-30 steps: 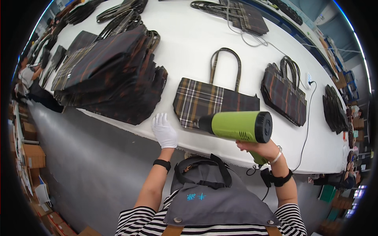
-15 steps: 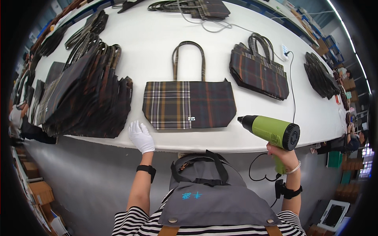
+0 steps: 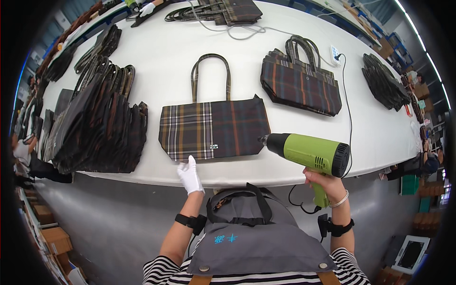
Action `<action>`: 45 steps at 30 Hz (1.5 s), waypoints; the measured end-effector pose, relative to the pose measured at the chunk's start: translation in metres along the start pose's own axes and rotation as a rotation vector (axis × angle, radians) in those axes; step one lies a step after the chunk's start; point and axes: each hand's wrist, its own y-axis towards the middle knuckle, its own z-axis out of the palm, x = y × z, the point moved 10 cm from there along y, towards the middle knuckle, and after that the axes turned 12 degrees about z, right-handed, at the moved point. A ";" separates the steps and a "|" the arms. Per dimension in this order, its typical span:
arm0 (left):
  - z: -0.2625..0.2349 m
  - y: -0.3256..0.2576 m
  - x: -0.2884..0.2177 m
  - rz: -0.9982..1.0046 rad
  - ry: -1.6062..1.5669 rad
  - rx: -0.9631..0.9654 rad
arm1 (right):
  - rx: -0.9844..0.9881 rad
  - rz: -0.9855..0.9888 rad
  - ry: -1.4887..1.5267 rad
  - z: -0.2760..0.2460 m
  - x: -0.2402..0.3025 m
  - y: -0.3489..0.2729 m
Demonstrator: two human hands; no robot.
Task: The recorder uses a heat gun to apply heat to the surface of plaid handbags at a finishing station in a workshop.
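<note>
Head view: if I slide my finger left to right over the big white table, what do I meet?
Tall heap of dark plaid fabric bags → brown, white and dark plaid bag with a looped handle, lying flat → lime-green, barrel-shaped heat gun with a black nozzle → dark fabric bundle.

A white glove (image 3: 191, 179) covers the left fingers (image 3: 192, 162). Behind the right fingers (image 3: 314, 177) is a pale bangle (image 3: 340, 200). Farther back from both come black bands (image 3: 341, 230), then stripy black-and-white sleeves (image 3: 349, 265) and a grey apron (image 3: 270, 244) with blue marks (image 3: 225, 238) and brown straps (image 3: 327, 278).
</note>
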 end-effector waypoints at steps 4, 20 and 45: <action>0.069 -0.038 0.025 -0.531 -0.375 0.305 | -0.030 -0.060 -0.036 -0.013 -0.001 0.011; -0.076 0.002 0.019 0.087 -0.091 -0.251 | 0.091 -0.141 0.181 -0.045 0.014 0.035; 0.050 -0.023 -0.117 0.553 0.246 0.053 | 0.361 -0.420 0.458 -0.060 0.053 0.029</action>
